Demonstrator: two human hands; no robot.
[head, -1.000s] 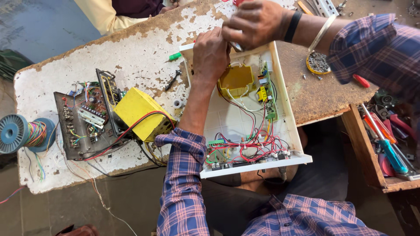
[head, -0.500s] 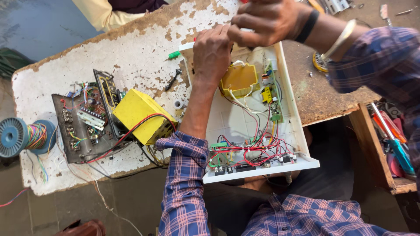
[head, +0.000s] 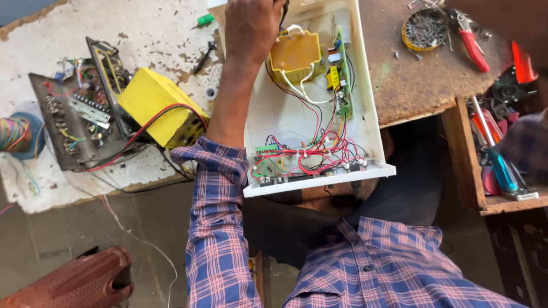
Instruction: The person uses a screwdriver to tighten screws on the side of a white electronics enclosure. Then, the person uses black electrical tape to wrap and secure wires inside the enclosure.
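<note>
My left hand (head: 251, 28) rests at the far end of an open white plastic case (head: 371, 114), its fingers cut off by the top edge of the view. Whether it holds anything I cannot tell. Just to the right of the hand, inside the case, sit a yellow transformer (head: 294, 54) and a narrow green circuit board (head: 341, 74). Red, black and white wires (head: 308, 159) bunch at the near end. My right hand is out of view; only a blurred plaid sleeve (head: 522, 142) shows at the right.
On the chipped white tabletop (head: 154, 34) to the left lie a second yellow transformer (head: 151, 105), a black chassis with boards (head: 74, 122) and a wire spool (head: 14, 134). A tin of screws (head: 425, 28), red-handled pliers (head: 474, 48) and an open drawer of screwdrivers (head: 502, 165) are to the right.
My right hand, which was at the case's far end beside the left, has gone out of view. The left hand stays at the same spot. The view has dropped lower and closer.
</note>
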